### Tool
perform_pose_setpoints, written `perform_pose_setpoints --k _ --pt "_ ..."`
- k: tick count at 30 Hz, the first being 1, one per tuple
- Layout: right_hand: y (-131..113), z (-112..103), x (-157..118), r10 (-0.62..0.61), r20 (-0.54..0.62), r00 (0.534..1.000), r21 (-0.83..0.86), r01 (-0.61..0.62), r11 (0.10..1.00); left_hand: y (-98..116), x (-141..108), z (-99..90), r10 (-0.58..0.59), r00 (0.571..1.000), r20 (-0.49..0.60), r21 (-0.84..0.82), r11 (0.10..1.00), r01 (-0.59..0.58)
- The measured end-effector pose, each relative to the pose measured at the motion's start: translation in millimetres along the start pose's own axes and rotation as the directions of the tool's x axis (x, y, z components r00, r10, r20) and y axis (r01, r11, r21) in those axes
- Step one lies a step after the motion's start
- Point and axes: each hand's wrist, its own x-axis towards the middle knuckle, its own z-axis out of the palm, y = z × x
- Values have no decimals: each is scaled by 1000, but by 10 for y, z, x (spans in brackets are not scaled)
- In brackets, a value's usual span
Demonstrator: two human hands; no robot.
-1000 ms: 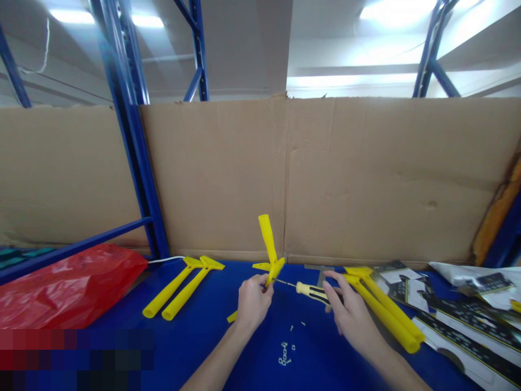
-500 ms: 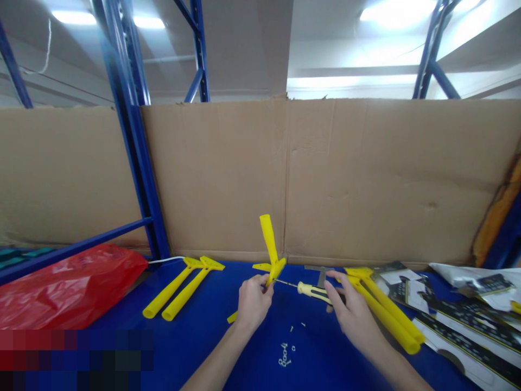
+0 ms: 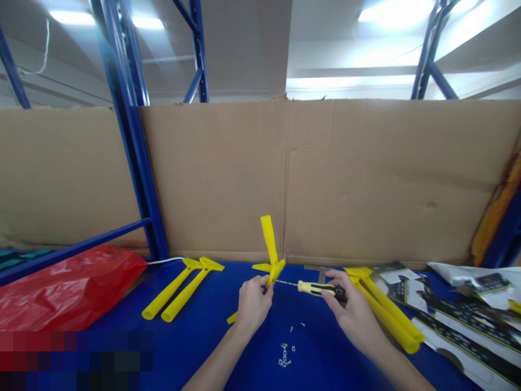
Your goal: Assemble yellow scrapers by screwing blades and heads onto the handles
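Note:
My left hand [image 3: 254, 304] pinches the lower end of a yellow plastic part [image 3: 269, 241], whose tube points up. A screwdriver [image 3: 315, 288] with a cream and black handle lies in the fingers of my right hand [image 3: 350, 307]. Its thin shaft reaches left, and the tip meets the yellow part beside my left fingertips; the exact contact point is too small to tell. Below both hands, several small screws and nuts [image 3: 284, 354] lie on the blue table [image 3: 220, 358].
Two yellow tubed parts [image 3: 185, 296] lie at the left, and two more [image 3: 388, 312] right of my right hand. A red plastic bag [image 3: 73, 285] is far left, black-and-white packages [image 3: 468, 326] far right. Behind stands a cardboard wall [image 3: 220, 179]. A metal square [image 3: 322, 275] lies near it.
My right hand's fingers have shifted along the screwdriver handle, and its black end now shows. The handle sits closer to level. My left hand and the yellow part are nearly unmoved.

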Motion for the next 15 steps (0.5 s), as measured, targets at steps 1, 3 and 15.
perform_pose_setpoints --k 1,3,15 --pt "-8 -1 -3 7 3 1000 -27 -7 1000 3 -1 -4 0 1000 -2 -2 1000 0" --pt "-16 6 -13 33 18 999 -59 -32 998 11 -2 -14 6 1000 -2 -6 1000 -6" --pt "-48 31 -14 -23 26 999 9 22 1000 -3 19 -23 0 1000 -2 28 1000 0"
